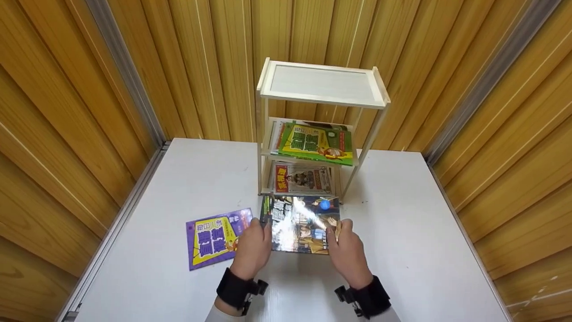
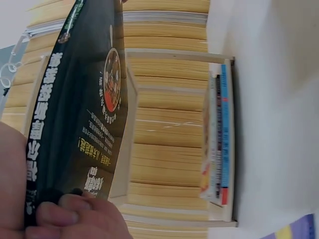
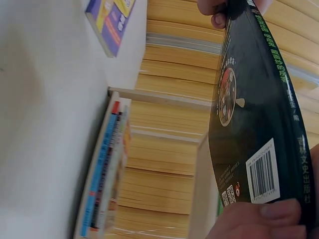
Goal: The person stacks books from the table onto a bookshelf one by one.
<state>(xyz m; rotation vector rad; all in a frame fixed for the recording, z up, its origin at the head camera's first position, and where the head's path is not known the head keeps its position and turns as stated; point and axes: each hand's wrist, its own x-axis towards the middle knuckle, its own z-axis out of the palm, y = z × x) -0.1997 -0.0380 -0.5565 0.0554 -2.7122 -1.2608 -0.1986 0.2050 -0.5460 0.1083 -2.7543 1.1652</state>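
Observation:
Both hands hold one dark glossy book in front of a small white shelf rack. The left hand grips its left edge, thumb on the cover and fingers curled beneath. At the right edge the right hand does the same, with its fingers under the back near the barcode. Raised off the table, the book shows its dark underside in both wrist views. Several books lie on the rack: a green and yellow one tops the middle shelf, and a red and white one the bottom shelf.
A purple and yellow book lies on the white table, left of the held book and partly behind the left hand. Wood-patterned panels enclose the table at the back and both sides.

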